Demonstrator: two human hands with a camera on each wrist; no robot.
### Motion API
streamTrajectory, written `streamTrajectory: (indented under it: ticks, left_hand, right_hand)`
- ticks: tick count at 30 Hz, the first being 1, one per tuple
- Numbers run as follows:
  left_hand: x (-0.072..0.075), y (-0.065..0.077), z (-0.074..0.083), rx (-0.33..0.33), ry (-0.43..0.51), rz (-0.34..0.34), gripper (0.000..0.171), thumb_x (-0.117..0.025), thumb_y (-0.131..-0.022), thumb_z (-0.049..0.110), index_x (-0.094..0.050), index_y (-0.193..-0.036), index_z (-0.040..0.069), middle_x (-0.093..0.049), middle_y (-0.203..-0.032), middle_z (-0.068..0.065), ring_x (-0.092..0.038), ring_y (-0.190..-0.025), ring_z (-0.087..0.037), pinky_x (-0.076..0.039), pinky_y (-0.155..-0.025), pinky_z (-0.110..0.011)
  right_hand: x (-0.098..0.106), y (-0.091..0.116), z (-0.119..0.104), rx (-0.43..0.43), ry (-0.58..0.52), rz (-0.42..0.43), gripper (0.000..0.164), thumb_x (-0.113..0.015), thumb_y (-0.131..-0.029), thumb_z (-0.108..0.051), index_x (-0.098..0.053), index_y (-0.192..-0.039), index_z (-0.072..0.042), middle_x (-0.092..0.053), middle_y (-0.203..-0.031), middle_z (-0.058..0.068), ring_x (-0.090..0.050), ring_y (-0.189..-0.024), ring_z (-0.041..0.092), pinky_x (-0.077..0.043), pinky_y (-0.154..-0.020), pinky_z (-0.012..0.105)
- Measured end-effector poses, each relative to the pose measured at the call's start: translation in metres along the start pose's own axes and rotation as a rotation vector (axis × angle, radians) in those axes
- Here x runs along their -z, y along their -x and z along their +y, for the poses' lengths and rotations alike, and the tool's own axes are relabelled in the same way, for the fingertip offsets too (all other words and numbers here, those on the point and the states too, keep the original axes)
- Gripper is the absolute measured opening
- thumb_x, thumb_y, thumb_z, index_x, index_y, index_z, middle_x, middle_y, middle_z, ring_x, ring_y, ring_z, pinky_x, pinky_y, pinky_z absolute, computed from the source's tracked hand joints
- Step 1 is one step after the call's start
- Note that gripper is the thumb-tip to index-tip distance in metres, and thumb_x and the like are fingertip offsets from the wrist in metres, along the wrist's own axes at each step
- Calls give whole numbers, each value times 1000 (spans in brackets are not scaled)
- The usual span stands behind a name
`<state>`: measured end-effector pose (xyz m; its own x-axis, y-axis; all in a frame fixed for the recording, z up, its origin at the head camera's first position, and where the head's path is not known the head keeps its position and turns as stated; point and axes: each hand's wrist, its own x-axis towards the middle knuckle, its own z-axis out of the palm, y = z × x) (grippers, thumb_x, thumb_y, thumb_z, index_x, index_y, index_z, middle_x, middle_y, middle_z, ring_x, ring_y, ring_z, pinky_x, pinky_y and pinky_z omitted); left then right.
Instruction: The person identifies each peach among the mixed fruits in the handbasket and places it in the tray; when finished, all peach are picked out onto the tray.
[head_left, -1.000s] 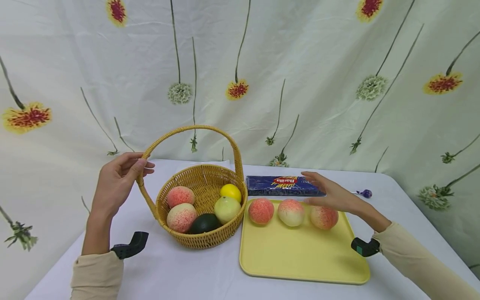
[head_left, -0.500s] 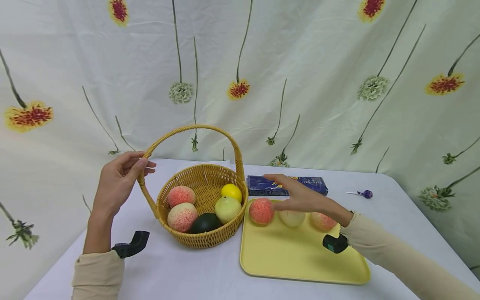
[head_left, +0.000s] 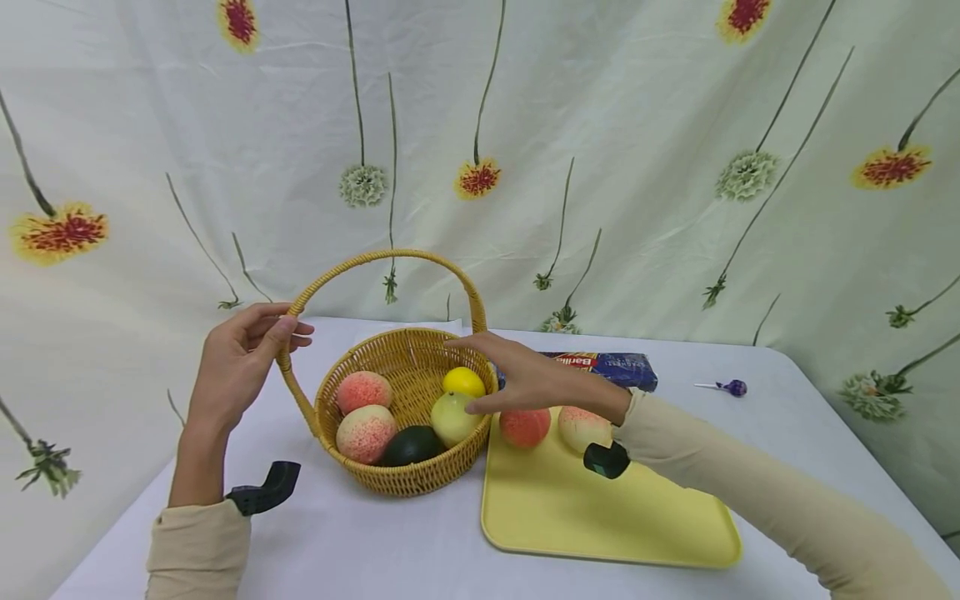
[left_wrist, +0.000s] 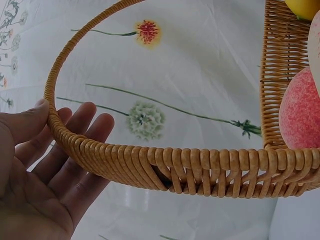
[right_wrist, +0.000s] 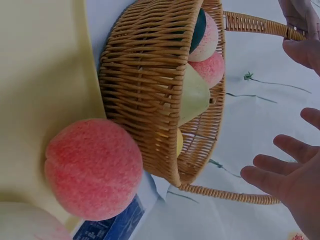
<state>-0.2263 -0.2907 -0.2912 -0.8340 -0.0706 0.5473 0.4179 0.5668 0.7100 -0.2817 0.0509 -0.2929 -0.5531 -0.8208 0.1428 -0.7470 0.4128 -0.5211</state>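
Note:
My left hand [head_left: 238, 358] holds the left side of the handle of a wicker basket [head_left: 420, 478], thumb in front and fingers behind; the left wrist view shows the thumb [left_wrist: 31, 119] against the handle. Inside the basket are two pink-speckled peaches [head_left: 365, 434], a dark green avocado-shaped fruit [head_left: 409, 447], a pale green round fruit [head_left: 452, 419] and a yellow lemon [head_left: 463, 382]. Over the basket's right rim hovers my right hand [head_left: 525, 373], fingers spread and nothing held. In the right wrist view, its fingers [right_wrist: 272, 175] are apart from the basket.
A yellow tray [head_left: 600, 521] lies right of the basket. Peaches [head_left: 524, 428] sit along its back, partly covered by the right arm. Behind it lies a blue Barilla pasta box [head_left: 622, 371]. A purple lollipop [head_left: 735, 387] is farther right. A flowered cloth hangs behind the table.
My right hand has swept left from above the tray's right peach to the basket's right rim, staying open. The left hand and the basket have stayed put.

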Motion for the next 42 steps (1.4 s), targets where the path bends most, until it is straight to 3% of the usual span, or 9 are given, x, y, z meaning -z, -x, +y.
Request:
streamTrajectory:
  ticks: [9,17,29,36,42]
  left_hand:
    - [-1,-1,0,4,-3,-1,36,-55,-98,21,-56,-126,-1,-67,-93,15,-66,-83,3,-51,-74,-10]
    - [-1,0,0,5,-4,1,35,-55,-98,20,-56,-126,-1,-67,-92,16,-67,-83,3,-51,-74,-10]
    - [-1,-1,-1,-1,-4,0,34,-55,-98,20,-56,-125,-1,-66,-93,16,-67,-83,3,-51,-74,-10]
    - [-1,0,0,2,-2,0,35,-55,-98,19,-55,-126,-2,-66,-92,17,-67,-83,2,-51,-74,-10]
    - [0,-1,0,-4,-1,-1,35,-55,-98,20,-55,-126,-2,-66,-93,16,-67,-83,3,-50,-74,-9]
  right_hand:
    - [-14,-27,-11,88,-43,-53,73,-72,-86,-27,-35,-148,-16,-36,-150,1,-34,-135,16,-35,-109,38]
    - [-27,-51,-17,111,92,-84,75,-75,-83,-30,-37,-147,-20,-37,-150,-1,-32,-138,16,-33,-110,37]
    - [-40,-82,-24,103,138,-228,77,-73,-85,-32,-34,-149,-18,-34,-152,-1,-29,-141,13,-26,-114,29]
    - [-51,-98,-29,129,99,-294,73,-74,-84,-28,-38,-147,-16,-38,-150,1,-33,-138,11,-26,-112,23]
    - [-58,-109,-34,155,129,-330,69,-73,-84,-25,-41,-144,-12,-45,-145,3,-42,-131,13,-30,-107,17]
